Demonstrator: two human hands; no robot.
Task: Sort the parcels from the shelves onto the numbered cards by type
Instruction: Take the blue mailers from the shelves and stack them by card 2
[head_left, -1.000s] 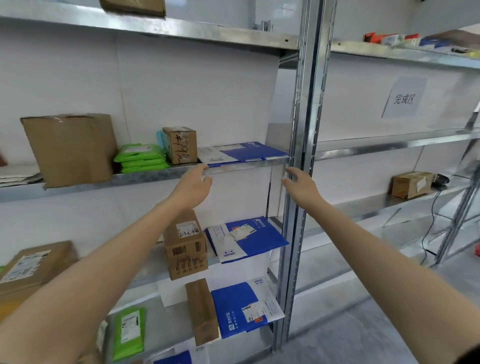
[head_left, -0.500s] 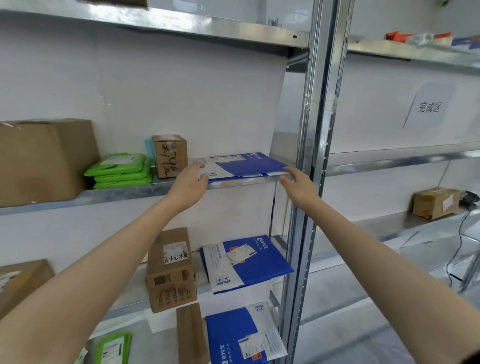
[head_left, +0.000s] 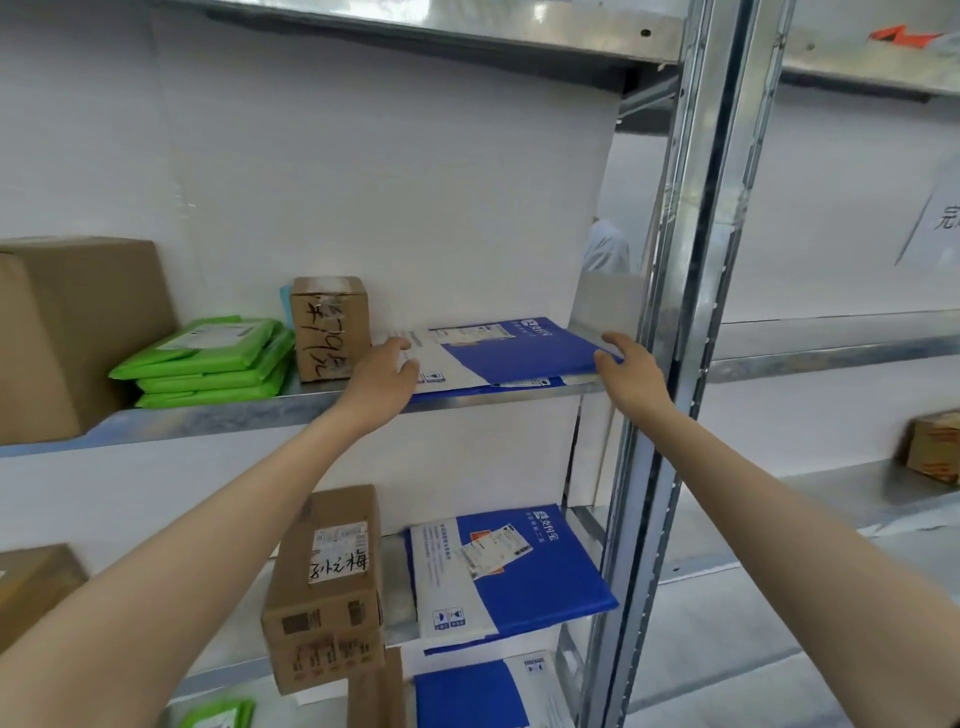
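Note:
A stack of blue-and-white envelope parcels (head_left: 498, 356) lies flat on the upper shelf (head_left: 249, 415). My left hand (head_left: 382, 379) holds the stack's white left end, with the thumb on top. At the blue right corner, next to the steel upright, my right hand (head_left: 631, 376) pinches the top envelope. A small brown box with handwriting (head_left: 330, 327) stands just left of my left hand, and flat green parcels (head_left: 208, 361) are stacked further left.
A large brown carton (head_left: 78, 332) fills the shelf's left end. The shelf below carries a labelled brown box (head_left: 327, 587) and another blue envelope (head_left: 506, 571). A steel upright (head_left: 675, 364) splits the rack. A small box (head_left: 932, 447) sits on the right bay.
Both hands rose from below the shelf edge onto the two ends of the blue envelope stack. The camera has moved closer to the shelf.

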